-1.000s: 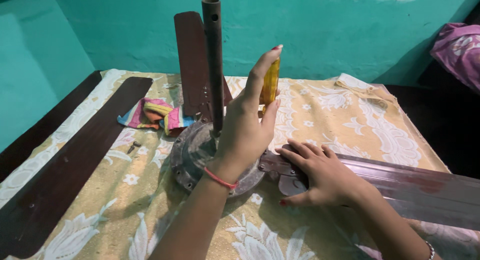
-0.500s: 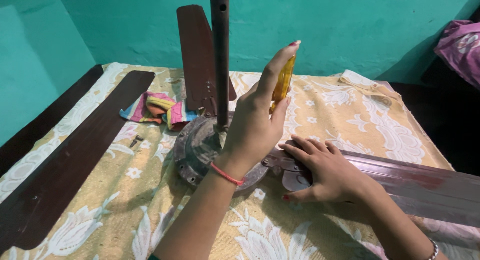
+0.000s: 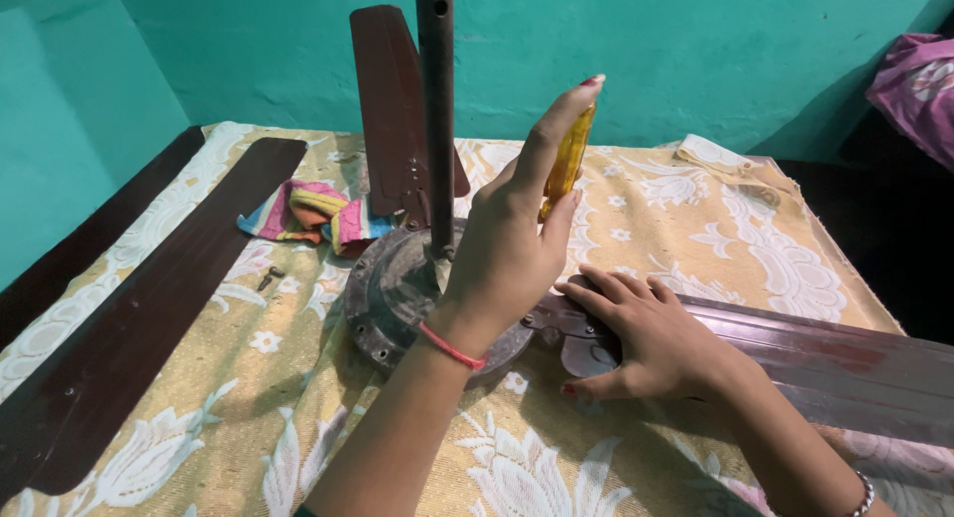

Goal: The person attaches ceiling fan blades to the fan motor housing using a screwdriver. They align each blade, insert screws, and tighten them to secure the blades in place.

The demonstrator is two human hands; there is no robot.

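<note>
Yellow screwdriver (image 3: 567,162) stands upright in the left hand (image 3: 507,249), fingers closed round its handle, over the fan motor (image 3: 397,298). Right hand (image 3: 646,338) lies open, flat on a blade (image 3: 795,348). Looks light and stiff; hold the handle.

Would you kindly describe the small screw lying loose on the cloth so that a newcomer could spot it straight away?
Start at the round grey fan motor in the middle of the yellow flowered cloth. Look to its left, just below the striped rag and right of the detached dark blade. The screw lies there alone, small and dark, the only loose metal piece on that patch.
</note>
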